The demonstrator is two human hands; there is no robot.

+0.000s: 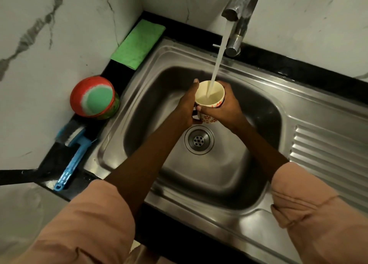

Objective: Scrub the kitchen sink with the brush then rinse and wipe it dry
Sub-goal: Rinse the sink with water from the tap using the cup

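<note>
Over the basin of the stainless kitchen sink: one cream mug with red flower print, upright under the running tap, partly filled.

Grip, right hand: fingers curled round the mug's far side, grasping it. Grip, left hand: thumb raised along the rim, fingers curled at the near side, apparently on the handle; grasping the mug.

Step in hand, by judgement: filling the mug for the rinse. Advice: keep the mug level and centred under the stream, stop short of the brim, then pour along the basin walls so the water runs to the drain.

Task items: blue-handled scrub brush, lying on the black worktop left of the sink, well apart from both hands. Folded green cloth, at the back left corner, likely for the drying.

Other items: red tub holding a green scrub pad, beside the brush.

Surface and room: ribbed steel drainboard to the right; white marble-veined wall tiles behind and left; dim, warm light.
</note>
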